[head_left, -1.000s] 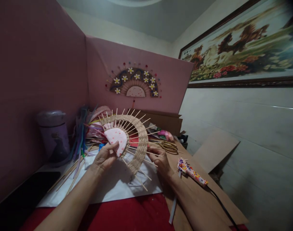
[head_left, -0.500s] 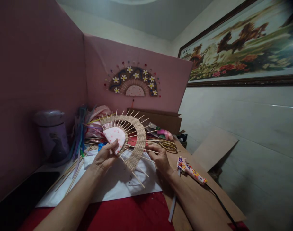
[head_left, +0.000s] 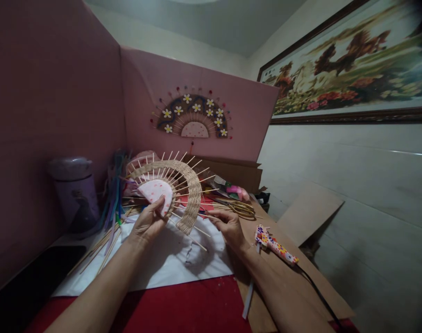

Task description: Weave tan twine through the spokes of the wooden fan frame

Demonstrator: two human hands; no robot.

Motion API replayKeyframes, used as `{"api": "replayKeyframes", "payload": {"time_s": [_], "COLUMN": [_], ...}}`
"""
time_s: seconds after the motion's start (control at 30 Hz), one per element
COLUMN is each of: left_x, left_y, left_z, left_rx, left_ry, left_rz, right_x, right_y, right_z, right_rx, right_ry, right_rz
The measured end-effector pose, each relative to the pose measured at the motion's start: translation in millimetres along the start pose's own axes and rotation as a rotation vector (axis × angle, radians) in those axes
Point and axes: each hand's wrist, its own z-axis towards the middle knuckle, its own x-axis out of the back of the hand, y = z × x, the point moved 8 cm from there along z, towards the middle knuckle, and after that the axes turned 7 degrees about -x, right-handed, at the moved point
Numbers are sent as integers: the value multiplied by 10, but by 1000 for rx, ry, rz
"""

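Observation:
My left hand (head_left: 150, 222) is closed on a half-round fan (head_left: 192, 203), its thumb pressed on the white, red-dotted half-disc (head_left: 158, 192) at the centre. Thin wooden sticks radiate from that disc through a wide band of woven tan cord, their ends poking past its outer edge. The fan is tilted, held above a white sheet (head_left: 152, 273). Beside its lower right edge, my right hand (head_left: 230, 226) has thumb and fingers pinched together at the tip of one of its sticks.
A flower-patterned glue gun (head_left: 275, 247) with a black cord lies on cardboard (head_left: 301, 289) at right. Gold-handled scissors (head_left: 244, 209) rest behind my right hand. Ribbons, loose sticks (head_left: 102, 249) and a lilac flask (head_left: 75, 196) stand left. A finished flowered fan (head_left: 195, 113) hangs on the pink board.
The fan and my left hand have shifted a little left, and the fan has turned slightly. My right hand has barely moved, so the woven band is now farther from it.

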Motion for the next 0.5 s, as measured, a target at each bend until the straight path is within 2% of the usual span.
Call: {"api": "replayKeyframes", "payload": {"time_s": [0.17, 0.5], "left_x": [33, 13], "left_y": [41, 32], "left_z": [28, 9], "left_rx": [-38, -34], "left_ry": [24, 15], "left_rz": [14, 59], "right_x": [15, 133], "right_y": [-43, -304], "right_z": [-16, -210], "right_rx": [59, 301], "right_ry": [7, 147], "right_rz": [-25, -237]}}
